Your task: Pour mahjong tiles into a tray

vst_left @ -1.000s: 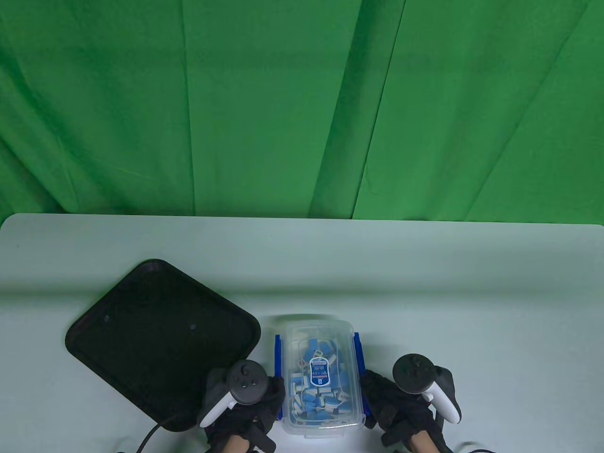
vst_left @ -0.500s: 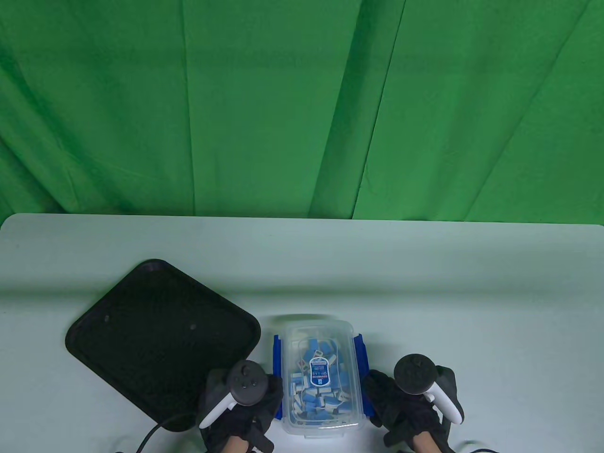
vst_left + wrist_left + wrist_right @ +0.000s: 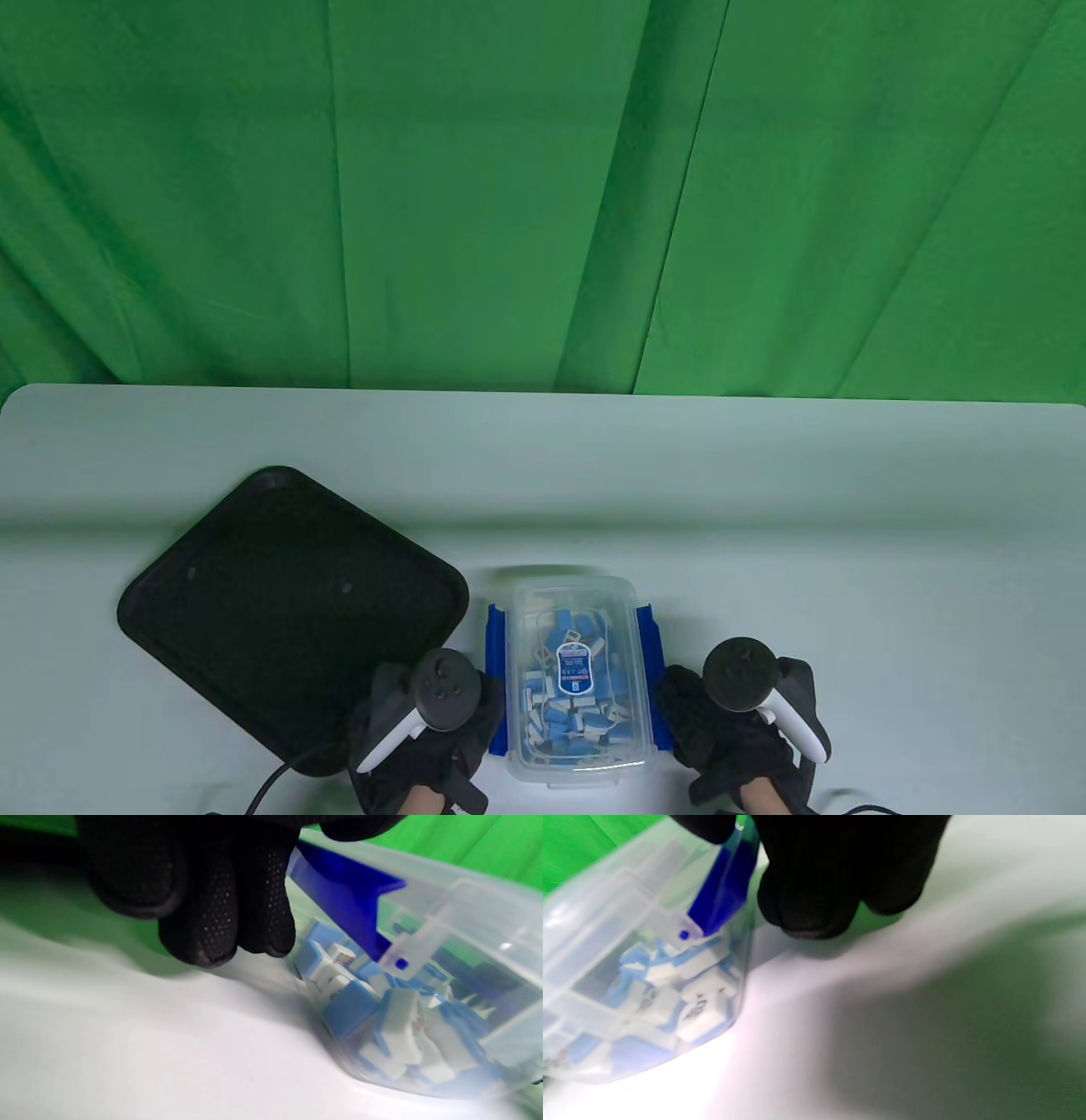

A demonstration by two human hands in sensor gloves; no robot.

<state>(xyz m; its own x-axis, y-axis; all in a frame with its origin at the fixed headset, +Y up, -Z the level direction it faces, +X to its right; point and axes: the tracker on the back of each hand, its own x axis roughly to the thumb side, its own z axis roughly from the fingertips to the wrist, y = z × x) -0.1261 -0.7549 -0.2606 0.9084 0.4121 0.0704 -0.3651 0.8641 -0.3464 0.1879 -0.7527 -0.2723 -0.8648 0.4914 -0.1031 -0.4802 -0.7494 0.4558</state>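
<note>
A clear lidded box (image 3: 577, 586) full of blue-and-white mahjong tiles (image 3: 570, 717) stands near the table's front edge. Just left of it lies an empty black tray (image 3: 280, 594). My left hand (image 3: 471, 709) is at the box's left side, fingers curled at the blue left latch (image 3: 495, 671). In the left wrist view the thumb sits over that latch (image 3: 343, 887), which is swung outward. My right hand (image 3: 683, 709) grips the blue right latch (image 3: 652, 662) likewise; that latch (image 3: 725, 887) also tilts away from the box wall. The lid is on the box.
A black cable (image 3: 271, 777) runs from my left wrist over the tray's near corner. The pale table (image 3: 764, 509) stretches behind and to the right of the box. A green cloth (image 3: 543, 187) hangs at the back.
Both blue latches have swung slightly outward from the box sides. Both hands have shifted a little toward the near edge. Box and tray have stayed put.
</note>
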